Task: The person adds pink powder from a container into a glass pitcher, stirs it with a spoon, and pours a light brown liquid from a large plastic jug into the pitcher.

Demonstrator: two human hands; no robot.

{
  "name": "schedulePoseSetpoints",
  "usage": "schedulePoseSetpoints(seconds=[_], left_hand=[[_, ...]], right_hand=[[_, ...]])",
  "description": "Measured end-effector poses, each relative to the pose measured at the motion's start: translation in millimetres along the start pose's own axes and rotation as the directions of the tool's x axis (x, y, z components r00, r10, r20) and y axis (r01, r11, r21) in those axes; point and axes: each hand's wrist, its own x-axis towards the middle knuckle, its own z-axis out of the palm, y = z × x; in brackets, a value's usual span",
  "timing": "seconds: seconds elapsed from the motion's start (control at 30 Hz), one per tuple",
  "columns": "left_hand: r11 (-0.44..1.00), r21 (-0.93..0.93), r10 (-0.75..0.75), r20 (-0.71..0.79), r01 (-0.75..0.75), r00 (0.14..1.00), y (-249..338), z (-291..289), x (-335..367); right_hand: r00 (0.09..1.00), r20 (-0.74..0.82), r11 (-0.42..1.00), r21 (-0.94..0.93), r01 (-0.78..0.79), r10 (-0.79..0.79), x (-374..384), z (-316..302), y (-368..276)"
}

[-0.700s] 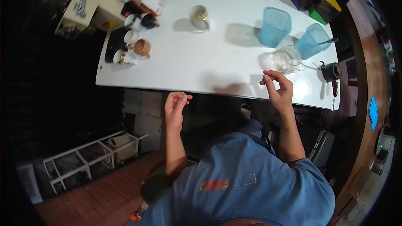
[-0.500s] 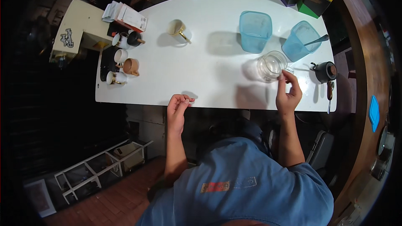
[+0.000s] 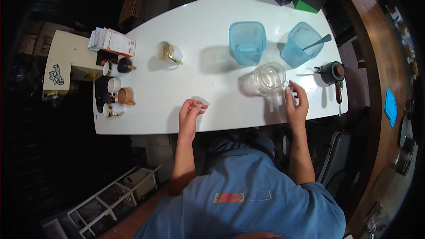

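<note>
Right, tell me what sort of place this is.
Probably a coffee or tea counter. A long white table holds a cluster of small cups with gold handles, a small black kettle and a clear glass jug, which the right hand reaches toward. The left hand rests curled nearby.

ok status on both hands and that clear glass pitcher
Left hand loosely curled, empty, resting on white table. Right hand open beside clear glass pitcher, fingertips near it. Nothing between them.
</note>
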Motion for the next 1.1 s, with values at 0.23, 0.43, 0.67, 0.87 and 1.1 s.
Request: schedulePoseSetpoints(seconds=[0.23,0.43,0.67,0.87,1.1], left_hand=[[1.000,-0.007,0.026,0.132,-0.026,0.991,13,-12,32],[0.998,-0.061,0.025,0.104,-0.018,0.994,16,-49,48],[0.994,-0.112,0.025,0.154,-0.007,0.988,17,-65,62],[0.995,-0.096,0.009,0.185,0.009,0.983,23,-72,70],[0.994,-0.103,-0.002,0.206,0.024,0.979,25,-79,79]], right_hand=[[0.993,-0.079,0.995,-0.031,-0.094,0.091,-22,4,-9],[0.987,-0.081,0.984,-0.099,-0.147,0.139,-37,12,-22],[0.975,-0.100,0.976,-0.067,-0.207,0.200,-52,28,-19],[0.957,-0.123,0.962,-0.043,-0.269,0.262,-61,39,-35],[0.961,-0.190,0.979,0.003,-0.202,0.199,-68,47,-29]])
